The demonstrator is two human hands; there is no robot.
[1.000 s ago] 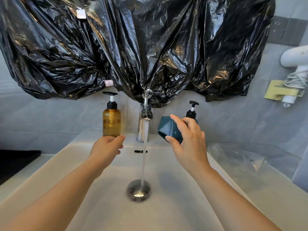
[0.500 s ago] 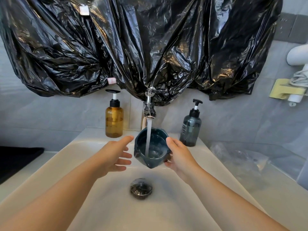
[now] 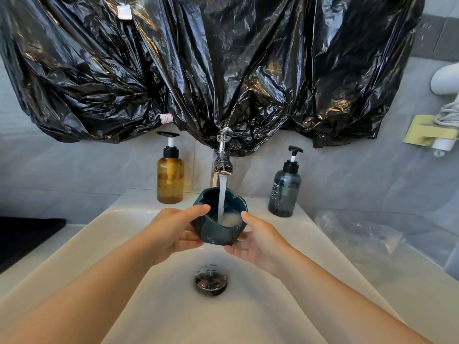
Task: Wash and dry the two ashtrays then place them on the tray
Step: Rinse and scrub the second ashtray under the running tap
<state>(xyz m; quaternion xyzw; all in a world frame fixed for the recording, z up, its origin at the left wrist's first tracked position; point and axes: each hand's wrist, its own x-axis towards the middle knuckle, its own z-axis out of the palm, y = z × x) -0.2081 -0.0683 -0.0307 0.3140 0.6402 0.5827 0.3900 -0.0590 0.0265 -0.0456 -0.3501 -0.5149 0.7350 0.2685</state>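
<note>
A dark teal ashtray (image 3: 215, 231) with a notched rim is held above the white sink (image 3: 248, 314), right under the running tap (image 3: 222, 163). Water pours into its bowl and foams at the bottom. My left hand (image 3: 173, 232) grips its left side, thumb on the rim and fingers underneath. My right hand (image 3: 258, 238) holds its right side, thumb at the rim and fingers cupped below. A second ashtray and the tray are out of view.
An amber pump bottle (image 3: 170, 177) stands left of the tap and a dark grey pump bottle (image 3: 285, 192) right of it. Black plastic sheet (image 3: 211, 65) hangs over the wall above. Crumpled clear plastic (image 3: 357, 234) lies on the counter at right. The drain (image 3: 211, 280) sits below the ashtray.
My right hand brought the ashtray from beside the tap to under the stream and turned it upright. My left hand then closed onto its left side.
</note>
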